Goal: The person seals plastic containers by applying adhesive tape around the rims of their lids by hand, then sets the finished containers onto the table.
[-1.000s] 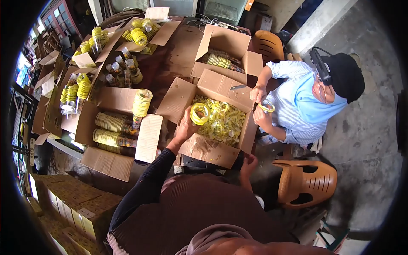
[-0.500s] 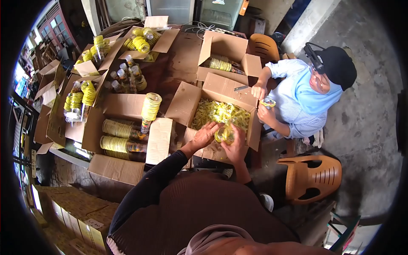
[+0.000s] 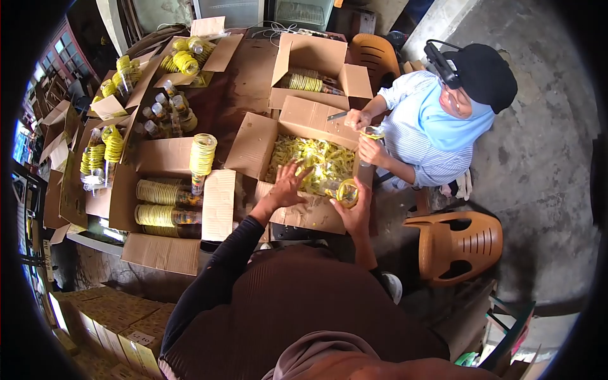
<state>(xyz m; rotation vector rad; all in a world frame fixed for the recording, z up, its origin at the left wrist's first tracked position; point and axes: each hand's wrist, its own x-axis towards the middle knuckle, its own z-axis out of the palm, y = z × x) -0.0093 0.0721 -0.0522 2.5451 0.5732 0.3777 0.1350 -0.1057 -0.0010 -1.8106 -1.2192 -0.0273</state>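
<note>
My right hand (image 3: 356, 212) grips a clear plastic cup (image 3: 347, 191) with a yellow rim, tilted over the near side of an open cardboard box (image 3: 310, 117). Yellow strips and scraps (image 3: 316, 158) fill that box. To the left, my left hand (image 3: 286, 187) is held over the box's near left corner, fingers spread and nothing in them. A tall stack of yellow-rimmed cups (image 3: 202, 155) stands left of the scrap box. Beside it, a carton (image 3: 161, 253) holds more stacked cups (image 3: 158, 214) lying on their sides.
Across the box's right corner, a co-worker (image 3: 430, 120) holds a knife (image 3: 337, 116) and another cup (image 3: 372, 133). Farther back is a box of cup stacks (image 3: 310, 47). More cups (image 3: 171, 111) fill the table's left. An orange chair (image 3: 468, 247) stands at right.
My left hand has come away from the cup and moved left, its fingers spreading. My right hand keeps the cup, now tipped with its rim towards me. The whole view has shifted slightly.
</note>
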